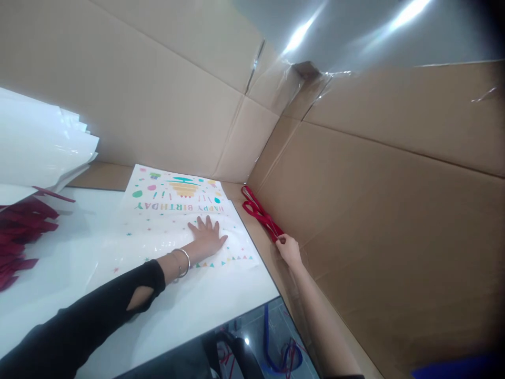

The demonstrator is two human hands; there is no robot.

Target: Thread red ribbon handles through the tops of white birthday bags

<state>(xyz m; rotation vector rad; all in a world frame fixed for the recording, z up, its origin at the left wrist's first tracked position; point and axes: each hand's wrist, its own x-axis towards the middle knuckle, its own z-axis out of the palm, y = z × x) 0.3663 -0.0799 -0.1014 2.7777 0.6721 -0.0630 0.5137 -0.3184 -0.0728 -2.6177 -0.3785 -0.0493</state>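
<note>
A white sheet-like piece printed with a cake, stars and "HAPPY BIRTHDAY" (177, 192) lies on the white table, its lettering upside down to me. My left hand (206, 238) is spread flat on its lower part, fingers apart, with a bangle on the wrist. On the right, beside the table edge, my right hand (289, 249) pinches the near end of a looped red strap (260, 213). The loops of that strap stretch away along the foot of the cardboard wall. My right fingertips partly cover the end they hold.
Cardboard walls (374, 210) rise behind and to the right of the white table (90, 221). At left stand a stack of glossy white sheets (43, 142) and a pile of dark red strips (23, 231). Blue strapping (272, 347) lies on the floor below.
</note>
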